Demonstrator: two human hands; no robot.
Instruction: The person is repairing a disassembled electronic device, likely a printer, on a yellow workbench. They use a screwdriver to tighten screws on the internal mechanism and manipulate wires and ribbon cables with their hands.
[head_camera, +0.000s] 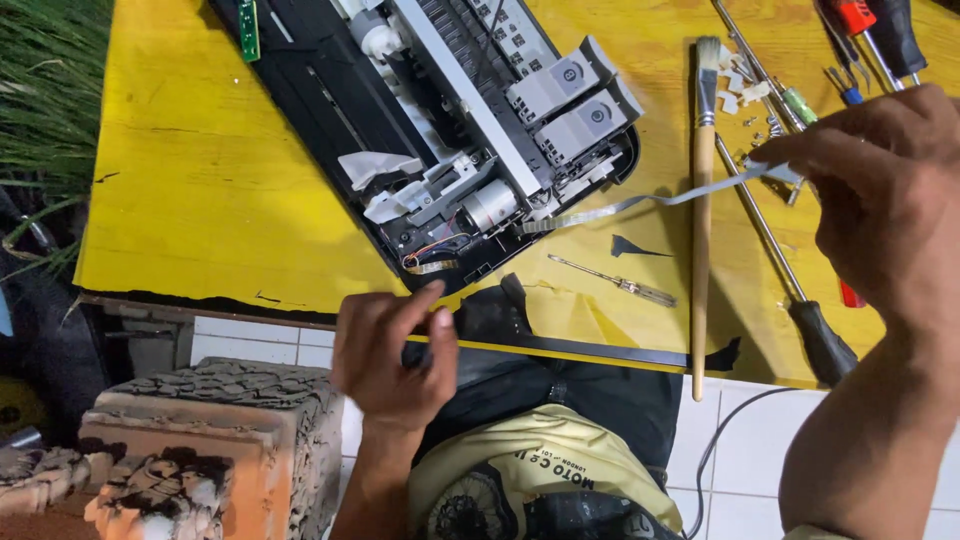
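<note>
- The right hand (885, 195) pinches one end of a thin grey ribbon (640, 203) between thumb and fingers, up at the right side of the table.
- The ribbon runs from those fingers leftward, sagging a little, down to the lower right corner of the opened printer (450, 130), where its other end meets the mechanism near a small silver motor (488, 205).
- The left hand (392, 350) hovers at the near edge of the yellow table (200, 170), just below the printer's corner — fingers loosely curled, holding nothing that can be seen, thumb and forefinger close together but not clamped.
- The printer lies slanted across the table with its cover off; two grey cartridge holders (575, 100) sit at its right end.
- A long paintbrush (703, 220) lies upright in the view between the printer and the right hand; the ribbon crosses it.
- A small screwdriver (615, 282) lies near the table's front edge, just left of the brush handle.
- A long screwdriver with a black handle (790, 280) lies slanted under the right hand — its shaft partly hidden by the hand.
- More tools with red and black handles (875, 30) lie at the top right corner, with small white scraps (738, 90) and screws beside them.
- Left of the table, stacked bricks (200, 440) stand on the floor.
</note>
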